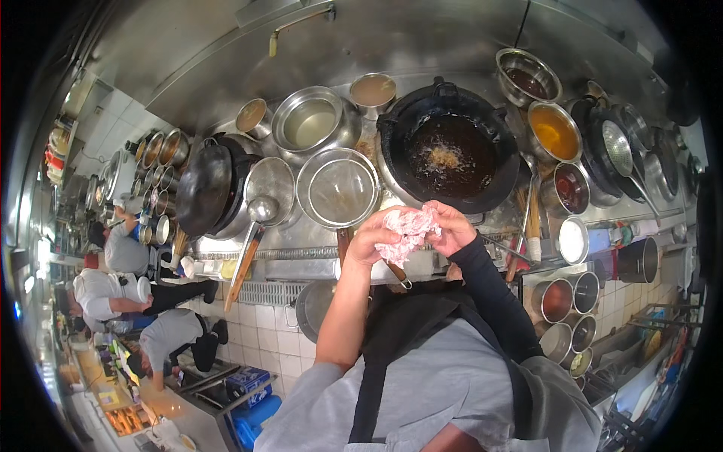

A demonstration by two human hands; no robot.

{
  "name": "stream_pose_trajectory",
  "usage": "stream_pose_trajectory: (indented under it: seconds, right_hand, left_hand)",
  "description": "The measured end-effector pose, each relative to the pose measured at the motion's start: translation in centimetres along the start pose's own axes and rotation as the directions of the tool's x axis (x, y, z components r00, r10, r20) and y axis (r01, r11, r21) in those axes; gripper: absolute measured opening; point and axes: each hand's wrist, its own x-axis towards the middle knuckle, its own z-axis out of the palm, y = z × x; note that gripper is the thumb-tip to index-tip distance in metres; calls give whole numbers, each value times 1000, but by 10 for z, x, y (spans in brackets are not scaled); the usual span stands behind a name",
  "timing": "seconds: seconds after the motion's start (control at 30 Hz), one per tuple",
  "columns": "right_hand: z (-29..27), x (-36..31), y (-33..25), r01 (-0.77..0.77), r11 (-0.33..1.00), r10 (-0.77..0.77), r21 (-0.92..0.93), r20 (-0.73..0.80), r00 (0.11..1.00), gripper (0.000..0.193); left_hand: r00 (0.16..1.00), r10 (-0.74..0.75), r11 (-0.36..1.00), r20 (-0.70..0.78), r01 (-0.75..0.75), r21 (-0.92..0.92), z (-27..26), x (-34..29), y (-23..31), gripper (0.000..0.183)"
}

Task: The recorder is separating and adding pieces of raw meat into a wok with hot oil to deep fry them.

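Note:
My left hand (368, 239) and my right hand (456, 232) are both closed on a crumpled pink-and-white mass (409, 233). It hangs between them in front of the stove edge; whether it is coated raw meat or a cloth I cannot tell. Just beyond, a big black wok (493, 169) holds dark oil, with a pale bubbling patch (443, 157) near its middle. To the left of the wok, a round wire-mesh strainer (337, 188) rests on a metal bowl, its wooden handle toward me. Farther left, a ladle (263, 210) lies across another strainer (269, 181).
A pot of pale liquid (309, 124) stands behind the strainers, with stacked black woks (205, 188) at left. Bowls of orange liquid (555, 132) and red sauce (570, 188), a white-filled container (573, 241) and a skimmer (617, 151) are at right. Several people work at far left.

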Motion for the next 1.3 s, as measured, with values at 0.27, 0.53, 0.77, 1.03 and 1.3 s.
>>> stream_pose_trajectory:
  seconds: [0.27, 0.53, 0.77, 1.03, 1.3]
  right_hand:
    - [13, 5, -23, -162, 878, 8, -450, -325, 946, 32]
    - [25, 11, -9, -62, -55, -435, -997, -32, 900, 18]
    - [13, 12, 2, -122, 559, -457, -820, -427, 780, 15]
    - [7, 13, 0, 82, 725, -485, -684, -421, 767, 14]
    - [-4, 13, -10, 193, 791, -473, -580, -381, 794, 14]
  left_hand:
    - [970, -62, 987, -234, 94, 130, 5, 12, -4, 30]
    - [912, 73, 951, -404, 58, 304, 6, 23, -18, 13]
    - [906, 94, 993, -413, -55, 105, 15, 29, -12, 14]
    - [903, 103, 993, -417, -67, 100, 17, 30, -8, 14]
    - [862, 199, 971, -467, -107, 216, 11, 37, -7, 14]
